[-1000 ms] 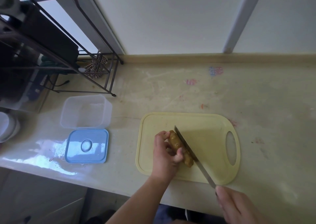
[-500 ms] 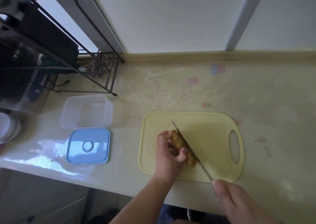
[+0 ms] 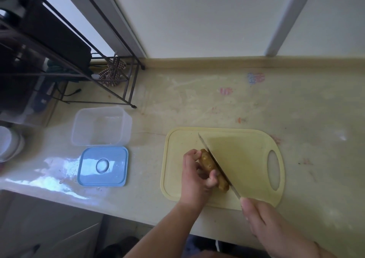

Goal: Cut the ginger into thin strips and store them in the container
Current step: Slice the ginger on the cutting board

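Slicing lengthwise: knife (image 3: 215,165) blade now laid along right side of ginger (image 3: 212,169), tilted flatter vs 1 s ago; first slab cut starting, no strips yet. L hand (image 3: 196,176) fingers grip ginger on board (image 3: 246,159). R hand (image 3: 262,220) wraps handle. Board near desk (image 3: 197,100) front edge. Box (image 3: 101,126), lid (image 3: 102,166) well left; path open.

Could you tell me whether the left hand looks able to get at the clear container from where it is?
Probably yes: the left hand would first release the ginger; only bare counter lies toward the container.
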`<state>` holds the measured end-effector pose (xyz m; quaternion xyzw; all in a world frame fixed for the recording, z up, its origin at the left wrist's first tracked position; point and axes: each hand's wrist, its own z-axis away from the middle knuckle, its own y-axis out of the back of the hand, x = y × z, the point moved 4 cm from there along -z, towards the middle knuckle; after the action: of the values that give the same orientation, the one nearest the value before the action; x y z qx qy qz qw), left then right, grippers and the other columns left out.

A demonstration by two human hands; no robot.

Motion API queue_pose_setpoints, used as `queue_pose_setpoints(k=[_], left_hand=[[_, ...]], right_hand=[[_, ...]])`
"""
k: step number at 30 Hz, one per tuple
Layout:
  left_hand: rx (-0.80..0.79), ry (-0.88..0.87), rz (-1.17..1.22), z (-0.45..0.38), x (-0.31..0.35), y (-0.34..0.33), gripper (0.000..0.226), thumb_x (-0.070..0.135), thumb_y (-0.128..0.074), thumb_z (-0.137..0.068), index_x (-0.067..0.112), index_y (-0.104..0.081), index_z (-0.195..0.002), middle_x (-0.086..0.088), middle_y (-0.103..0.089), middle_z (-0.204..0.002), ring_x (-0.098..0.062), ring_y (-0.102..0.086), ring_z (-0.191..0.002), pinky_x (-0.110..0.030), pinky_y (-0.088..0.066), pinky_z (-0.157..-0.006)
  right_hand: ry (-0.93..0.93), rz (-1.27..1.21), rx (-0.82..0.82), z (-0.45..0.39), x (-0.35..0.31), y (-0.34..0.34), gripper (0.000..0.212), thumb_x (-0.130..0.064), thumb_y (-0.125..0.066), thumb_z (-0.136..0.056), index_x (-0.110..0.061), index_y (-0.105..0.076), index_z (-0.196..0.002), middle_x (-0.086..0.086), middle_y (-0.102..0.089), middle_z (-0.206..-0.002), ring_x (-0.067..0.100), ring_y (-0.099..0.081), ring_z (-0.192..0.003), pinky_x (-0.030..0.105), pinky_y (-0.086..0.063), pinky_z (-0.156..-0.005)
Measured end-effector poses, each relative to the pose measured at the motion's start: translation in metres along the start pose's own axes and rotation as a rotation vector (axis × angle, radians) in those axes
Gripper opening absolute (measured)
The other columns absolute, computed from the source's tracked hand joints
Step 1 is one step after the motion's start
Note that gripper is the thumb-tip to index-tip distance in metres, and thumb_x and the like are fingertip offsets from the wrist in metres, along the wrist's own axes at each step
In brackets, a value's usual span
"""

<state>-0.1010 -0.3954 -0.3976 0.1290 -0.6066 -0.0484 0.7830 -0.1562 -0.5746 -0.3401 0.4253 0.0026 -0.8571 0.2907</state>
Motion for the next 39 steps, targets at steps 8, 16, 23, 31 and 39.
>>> queue_pose_setpoints(k=[8, 16, 23, 31, 39], left_hand=[[-0.062, 0.091, -0.068, -0.002, 0.007, 0.003, 0.058, 0.041, -0.078, -0.073, 0.061, -0.039, -0.111, -0.010, -0.060, -0.118, -0.019, -0.069, -0.092, -0.033, -0.061, -0.075], [-0.008, 0.175, -0.618, -0.019, 0.043, 0.027, 0.047, 0.057, -0.070, -0.083, 0.031, -0.039, -0.108, 0.008, -0.055, -0.095, -0.011, -0.057, -0.081, -0.028, -0.049, -0.067], [-0.194, 0.047, -1.098, -0.049, 0.054, 0.027, 0.063, 0.076, -0.037, -0.089, 0.024, -0.048, -0.122, 0.003, -0.045, -0.121, -0.022, -0.050, -0.111, -0.039, -0.050, -0.083], [-0.347, -0.489, -1.006, -0.043, 0.043, 0.020, 0.040, 0.055, -0.047, -0.093, 0.031, -0.061, -0.121, -0.001, -0.059, -0.120, -0.031, -0.057, -0.107, -0.047, -0.051, -0.088], [-0.367, -0.484, -1.195, -0.044, 0.040, 0.034, 0.043, 0.055, -0.038, -0.092, 0.030, -0.060, -0.119, -0.001, -0.060, -0.113, -0.029, -0.060, -0.094, -0.043, -0.055, -0.073]], right_hand=[[-0.007, -0.012, 0.002, -0.007, -0.004, 0.013, 0.049, -0.058, -0.025, -0.092, -0.016, -0.038, -0.071, -0.011, -0.033, -0.046, 0.004, -0.031, -0.044, 0.015, -0.029, -0.046], [-0.142, -0.184, -0.026, -0.002, 0.001, 0.032, 0.051, -0.056, -0.029, -0.099, -0.012, -0.038, -0.075, -0.004, -0.026, -0.053, 0.010, -0.018, -0.039, 0.020, -0.019, -0.037], [-0.149, -0.357, 0.075, 0.004, 0.006, 0.044, 0.056, -0.068, -0.034, -0.091, -0.017, -0.039, -0.067, 0.003, -0.030, -0.056, 0.016, -0.021, -0.044, 0.033, -0.013, -0.048], [-0.118, -0.423, 0.124, 0.013, 0.015, 0.048, 0.065, -0.078, -0.033, -0.084, -0.017, -0.039, -0.062, 0.009, -0.028, -0.056, 0.017, -0.020, -0.044, 0.031, -0.016, -0.045], [-0.107, -0.426, 0.153, 0.012, 0.019, 0.042, 0.065, -0.084, -0.041, -0.070, -0.019, -0.041, -0.059, 0.007, -0.029, -0.054, 0.016, -0.022, -0.040, 0.024, -0.023, -0.041]])
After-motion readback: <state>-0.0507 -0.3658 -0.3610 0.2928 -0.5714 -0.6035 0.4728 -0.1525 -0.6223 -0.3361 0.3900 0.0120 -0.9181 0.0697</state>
